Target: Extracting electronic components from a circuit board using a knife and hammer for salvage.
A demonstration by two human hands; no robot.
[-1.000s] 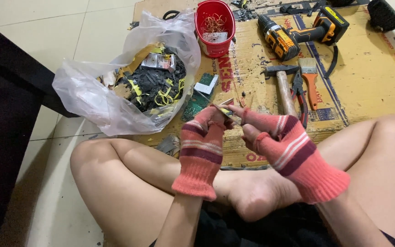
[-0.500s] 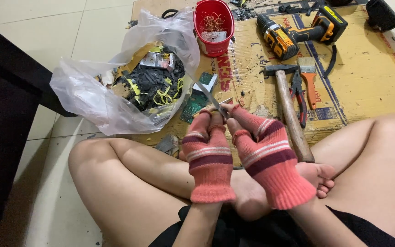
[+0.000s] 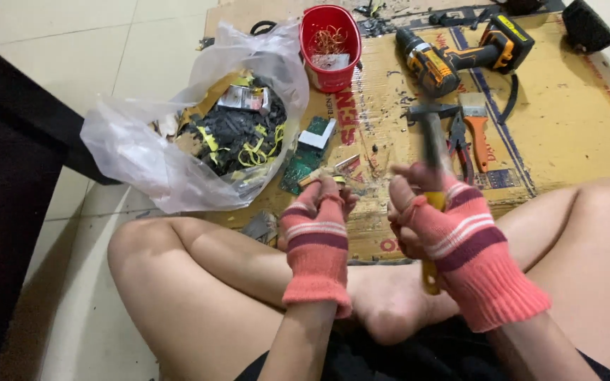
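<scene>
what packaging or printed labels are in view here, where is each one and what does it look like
Clear plastic bag: on the floor, left of the cardboard; crumpled, open, holding black and yellow scraps.
Small printed packet: on top of the scraps in the bag; flat, grey and white.
Flattened cardboard box: spread under the tools; tan with red and dark blue print.
Red tub: at the top of the cardboard; holds a whitish packet.

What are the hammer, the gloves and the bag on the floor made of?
Hammer: dark, likely steel head; yellowish handle, possibly wood, blurred.
Gloves on left hand and right hand: ribbed knit fabric, pink with stripes.
Bag: thin translucent plastic, crinkled and glossy.
</scene>
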